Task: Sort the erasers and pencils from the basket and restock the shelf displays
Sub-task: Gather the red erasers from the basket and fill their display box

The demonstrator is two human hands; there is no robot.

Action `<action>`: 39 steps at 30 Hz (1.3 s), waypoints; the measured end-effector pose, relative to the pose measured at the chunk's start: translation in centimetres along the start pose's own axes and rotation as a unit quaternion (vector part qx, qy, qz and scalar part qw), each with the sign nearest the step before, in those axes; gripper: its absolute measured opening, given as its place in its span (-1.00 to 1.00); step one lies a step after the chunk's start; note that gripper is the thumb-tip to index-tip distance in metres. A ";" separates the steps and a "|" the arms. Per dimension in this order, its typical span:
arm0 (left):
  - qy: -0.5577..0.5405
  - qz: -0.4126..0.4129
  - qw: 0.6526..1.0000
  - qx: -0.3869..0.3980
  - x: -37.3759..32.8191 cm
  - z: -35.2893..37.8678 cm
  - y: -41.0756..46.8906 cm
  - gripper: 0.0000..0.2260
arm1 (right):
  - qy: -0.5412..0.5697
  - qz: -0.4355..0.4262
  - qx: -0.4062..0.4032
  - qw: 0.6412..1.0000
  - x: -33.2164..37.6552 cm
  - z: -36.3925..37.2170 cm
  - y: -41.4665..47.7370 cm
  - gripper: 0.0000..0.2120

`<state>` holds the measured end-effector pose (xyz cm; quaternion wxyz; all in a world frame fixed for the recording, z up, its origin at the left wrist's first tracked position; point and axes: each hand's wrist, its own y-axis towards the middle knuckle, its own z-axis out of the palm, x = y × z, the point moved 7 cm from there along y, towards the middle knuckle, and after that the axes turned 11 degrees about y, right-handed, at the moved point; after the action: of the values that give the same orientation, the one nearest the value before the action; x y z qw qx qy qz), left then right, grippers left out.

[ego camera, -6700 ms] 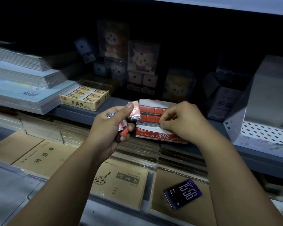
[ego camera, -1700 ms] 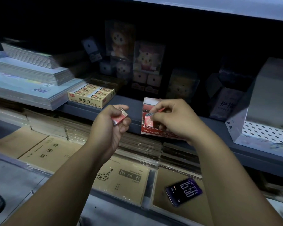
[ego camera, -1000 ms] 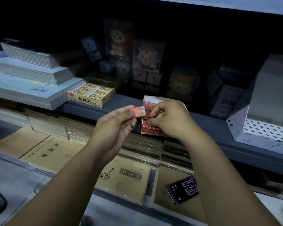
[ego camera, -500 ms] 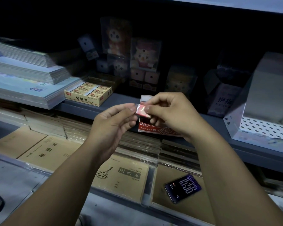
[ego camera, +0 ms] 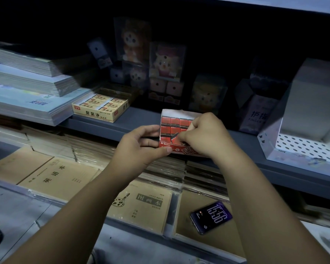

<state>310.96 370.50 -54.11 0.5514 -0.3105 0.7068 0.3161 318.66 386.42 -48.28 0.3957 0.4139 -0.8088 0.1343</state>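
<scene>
A long grey shelf point(ego camera: 137, 120) runs from side to side. On its left end sit tall piles of books point(ego camera: 27, 86). On its right end stands a big white box point(ego camera: 303, 147) with dark dots on its floor. Under the shelf lie rows of brown notebooks point(ego camera: 53, 178), flat on their backs. At the dark back of the shelf stand toy boxes point(ego camera: 166, 61) with little animal faces on them.

A yellow box point(ego camera: 101, 110) sits on the shelf just beside the books. It is open on top and full.

A red box point(ego camera: 185, 151) sits at the front edge of the shelf, near the middle. It is open on top too.

The left hand point(ego camera: 141, 147) holds the red box. Its thumb presses on the front and its fingers point(ego camera: 151, 130) wrap the left side.

The right hand point(ego camera: 204, 136) is over the right part of the red box. Its fingers point(ego camera: 185, 137) are bent and close together, down among the things inside. I cannot tell if they hold one.

A phone point(ego camera: 211, 217) lies on a notebook below the right arm. Its screen is lit.

Red erasers point(ego camera: 174, 122) stand packed in rows inside the red box.
</scene>
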 end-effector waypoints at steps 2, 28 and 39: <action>0.012 0.001 1.000 -0.001 0.2 0.1 0.1 -0.44 | -0.010 0.000 -0.008 1.000 -0.2 0.2 0.2 -0.67; 0.480 0.107 0.870 -0.036 -0.3 -10.6 -3.8 -0.35 | -0.186 -0.278 0.115 0.935 9.9 6.1 -6.2 -0.55; 0.605 -0.094 0.787 -0.075 3.8 -26.7 -17.7 -0.36 | -0.155 -0.422 0.342 0.825 19.4 24.1 -12.9 -0.44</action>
<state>308.61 338.33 -54.57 0.0127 -0.5434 0.8371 0.0620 309.28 354.33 -50.83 0.1160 0.8392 -0.5080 0.1558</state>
